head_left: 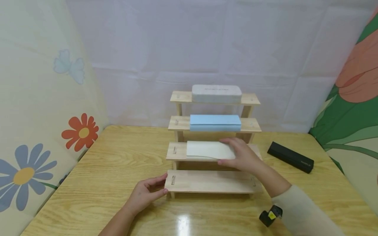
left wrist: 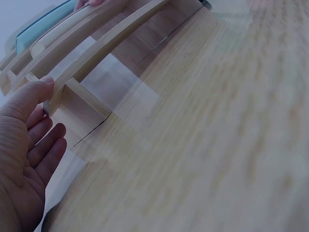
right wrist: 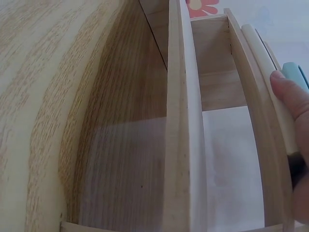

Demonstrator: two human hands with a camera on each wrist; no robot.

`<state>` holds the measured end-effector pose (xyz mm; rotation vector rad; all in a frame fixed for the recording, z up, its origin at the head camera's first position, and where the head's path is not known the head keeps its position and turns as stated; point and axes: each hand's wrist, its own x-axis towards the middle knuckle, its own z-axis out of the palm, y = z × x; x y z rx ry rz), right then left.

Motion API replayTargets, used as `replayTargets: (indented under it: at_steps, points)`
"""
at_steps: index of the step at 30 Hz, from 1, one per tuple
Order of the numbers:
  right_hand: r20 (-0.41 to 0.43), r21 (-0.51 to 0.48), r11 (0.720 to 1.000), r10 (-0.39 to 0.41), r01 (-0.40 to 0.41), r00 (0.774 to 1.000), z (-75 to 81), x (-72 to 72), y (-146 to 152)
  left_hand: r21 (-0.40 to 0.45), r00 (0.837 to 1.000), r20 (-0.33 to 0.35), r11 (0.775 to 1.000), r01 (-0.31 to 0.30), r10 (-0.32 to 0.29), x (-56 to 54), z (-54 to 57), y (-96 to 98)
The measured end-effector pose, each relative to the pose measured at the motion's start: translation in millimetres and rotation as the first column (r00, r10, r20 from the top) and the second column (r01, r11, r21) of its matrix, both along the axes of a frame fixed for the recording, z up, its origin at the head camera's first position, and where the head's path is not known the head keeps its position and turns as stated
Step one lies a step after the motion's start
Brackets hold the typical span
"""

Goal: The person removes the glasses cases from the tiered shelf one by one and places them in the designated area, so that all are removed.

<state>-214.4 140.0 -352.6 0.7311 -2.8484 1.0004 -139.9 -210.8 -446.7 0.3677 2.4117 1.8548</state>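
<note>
A wooden four-step display rack [head_left: 214,182] stands on the table. My right hand [head_left: 240,154] holds the right end of a white glasses case [head_left: 206,149], which lies on the second step from the bottom. In the right wrist view, the thumb [right wrist: 288,94] presses the white case's front side. At the bottom step's left end, my left hand [head_left: 147,191] pinches the board between thumb and fingers. The left wrist view shows that thumb [left wrist: 36,92] on the board's corner, the other fingers loosely bent below it. A light blue glasses case [head_left: 215,122] sits one step above the white one.
A pale grey-white box [head_left: 216,94] rests on the top step. Right of the rack, a long black case [head_left: 290,157] lies on the wooden table [head_left: 118,157]. White cloth hangs behind, and flower-printed panels flank both sides. A small black device [head_left: 270,215] is at the right wrist.
</note>
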Motion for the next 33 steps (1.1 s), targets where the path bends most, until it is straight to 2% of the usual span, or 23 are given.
replayTargets:
  at_steps: [19,24,33]
  points:
    - [-0.019,-0.027,0.999,-0.028,0.027,0.999,-4.0,1.7,1.2,0.003,1.000,-0.015,1.000,0.006,-0.006,0.8,-2.0,1.0]
    - [-0.014,-0.029,0.999,-0.045,0.045,0.999,-2.7,3.7,4.0,0.006,1.000,-0.025,1.000,0.009,-0.009,0.3,-2.0,0.8]
    - [-0.055,-0.039,0.997,-0.064,0.062,0.996,2.2,8.6,12.5,0.001,1.000,-0.017,1.000,0.008,-0.008,0.3,0.1,0.6]
